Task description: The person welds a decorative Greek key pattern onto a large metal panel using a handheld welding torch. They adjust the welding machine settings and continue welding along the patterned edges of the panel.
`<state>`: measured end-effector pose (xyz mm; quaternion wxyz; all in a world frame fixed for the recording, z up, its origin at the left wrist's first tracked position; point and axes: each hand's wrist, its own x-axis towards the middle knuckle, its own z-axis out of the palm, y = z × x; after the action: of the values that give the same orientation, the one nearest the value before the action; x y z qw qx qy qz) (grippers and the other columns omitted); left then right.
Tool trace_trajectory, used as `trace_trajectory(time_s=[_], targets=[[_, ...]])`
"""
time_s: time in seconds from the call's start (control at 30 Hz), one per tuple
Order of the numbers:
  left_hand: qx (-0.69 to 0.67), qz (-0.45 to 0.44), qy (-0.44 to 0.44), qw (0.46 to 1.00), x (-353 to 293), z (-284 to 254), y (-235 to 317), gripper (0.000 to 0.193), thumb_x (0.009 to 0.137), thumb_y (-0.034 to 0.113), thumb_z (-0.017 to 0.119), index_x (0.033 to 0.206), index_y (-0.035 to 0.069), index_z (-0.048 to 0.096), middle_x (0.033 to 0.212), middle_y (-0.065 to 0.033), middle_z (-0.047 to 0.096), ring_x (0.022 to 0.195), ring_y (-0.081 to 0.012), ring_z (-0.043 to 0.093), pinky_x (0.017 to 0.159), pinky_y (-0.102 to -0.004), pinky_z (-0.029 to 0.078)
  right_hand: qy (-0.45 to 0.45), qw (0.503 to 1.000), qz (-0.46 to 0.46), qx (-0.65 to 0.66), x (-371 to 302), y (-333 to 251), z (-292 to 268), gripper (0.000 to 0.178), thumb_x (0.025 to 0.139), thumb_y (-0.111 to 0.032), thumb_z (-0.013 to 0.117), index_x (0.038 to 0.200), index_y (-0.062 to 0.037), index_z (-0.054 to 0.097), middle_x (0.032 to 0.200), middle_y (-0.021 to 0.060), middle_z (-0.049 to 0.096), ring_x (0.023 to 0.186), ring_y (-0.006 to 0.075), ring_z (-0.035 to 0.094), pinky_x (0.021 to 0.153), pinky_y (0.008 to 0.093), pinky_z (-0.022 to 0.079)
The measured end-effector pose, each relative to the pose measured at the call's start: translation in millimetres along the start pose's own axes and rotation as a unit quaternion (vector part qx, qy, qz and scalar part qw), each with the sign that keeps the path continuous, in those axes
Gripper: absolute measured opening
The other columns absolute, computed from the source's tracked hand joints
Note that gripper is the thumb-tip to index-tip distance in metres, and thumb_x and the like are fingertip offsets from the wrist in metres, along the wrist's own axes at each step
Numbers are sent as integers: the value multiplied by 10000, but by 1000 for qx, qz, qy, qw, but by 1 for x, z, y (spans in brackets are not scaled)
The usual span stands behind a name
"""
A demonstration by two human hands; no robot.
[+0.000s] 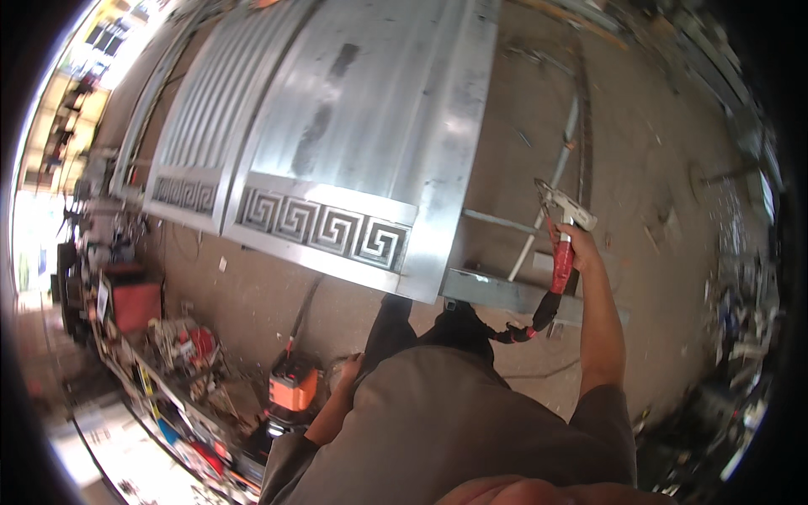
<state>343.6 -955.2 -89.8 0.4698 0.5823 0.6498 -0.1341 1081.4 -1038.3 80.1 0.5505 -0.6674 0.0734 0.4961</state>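
My right hand (579,240) is wrapped round the red grip of a handheld welding gun (566,206). The gun has a pale metal head with a pointed nozzle aimed up and left, and a thick black-and-red cable (539,316) runs from it back towards my legs. It is held out to the right of a large silver metal door panel (362,126), apart from it. A row of square spiral patterns (324,227) decorates the panel's near end. My left hand (352,366) hangs low beside my left thigh, its fingers too hidden to make out.
A second, ribbed panel (202,109) lies to the left. Under the near right corner runs a metal beam (505,290). An orange-and-black machine (293,387) stands on the floor by my left side. Cluttered shelving (185,396) lines the left, and scrap metal (749,337) the far right.
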Motion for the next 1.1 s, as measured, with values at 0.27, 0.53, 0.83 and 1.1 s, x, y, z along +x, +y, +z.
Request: trace_trajectory(time_s=[0.27, 0.53, 0.83, 1.1], targets=[[-26, -146, 39, 988, -83, 54, -26, 592, 1000, 587, 578, 1281, 101, 767, 1254, -212, 749, 1234, -366, 699, 1044, -458, 535, -68, 996, 60, 27, 83, 8, -19, 214, 954, -188, 715, 1097, -32, 687, 858, 97, 685, 711, 231, 682, 619, 384, 589], [-56, -163, 62, 983, -114, 93, -42, 554, 987, 564, 590, 1283, 132, 770, 1239, -193, 757, 1212, -350, 709, 1029, -463, 543, 30, 1000, 10, -4, 92, 14, -15, 305, 979, -261, 740, 1153, -16, 686, 973, 134, 715, 789, 277, 721, 681, 397, 613], [-163, -159, 45, 973, -126, 114, -63, 474, 996, 487, 570, 1276, 161, 769, 1196, -161, 773, 1154, -350, 728, 1000, -435, 563, 211, 920, -185, -275, 36, 61, 12, 637, 893, -479, 804, 1225, 50, 678, 1140, 173, 681, 1015, 245, 677, 859, 409, 546], [43, -21, -23, 999, -113, 118, -157, 539, 991, 434, 654, 1483, 224, 591, 1546, -79, 571, 1305, -301, 658, 1038, -470, 576, 298, 625, -298, -657, -18, 80, 79, 546, 983, -331, 664, 1396, 23, 622, 1365, 247, 649, 1297, 461, 590, 1102, 531, 477]])
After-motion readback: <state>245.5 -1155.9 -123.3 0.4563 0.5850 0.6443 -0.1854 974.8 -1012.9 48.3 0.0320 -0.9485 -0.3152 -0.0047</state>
